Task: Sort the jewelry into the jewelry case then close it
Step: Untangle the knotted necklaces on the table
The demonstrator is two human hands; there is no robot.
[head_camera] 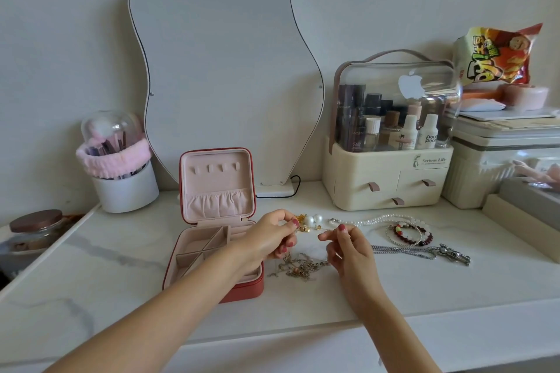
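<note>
Head view is looking down on a white marble table, where a red case is standing open, its lid upright and showing a pink lining with four small hooks and a gathered pocket, its base divided into pink compartments. Both hands are hovering just right of the case, above the table. Left hand is reaching across the case's near right corner with fingers curled, and thumb and forefinger are pinching a thin chain; right hand is pinching the chain's other end, so the fine strand is stretching between the two. Below them a tangle of gold chains is lying on the table beside the case. Behind the hands, pearl earrings and small gold pieces are sitting close together. A pearl necklace is trailing to the right, dark red and white bead bracelets are lying near it, and a silver chain with a metal clasp is stretching further right. None of these pieces is sitting in the case. A wavy mirror is leaning against the wall behind, a white brush cup wrapped in a pink band is standing to the left, and a cream cosmetics box with a clear dome is standing to the right, with a snack bag perched on stacked items beyond it
</note>
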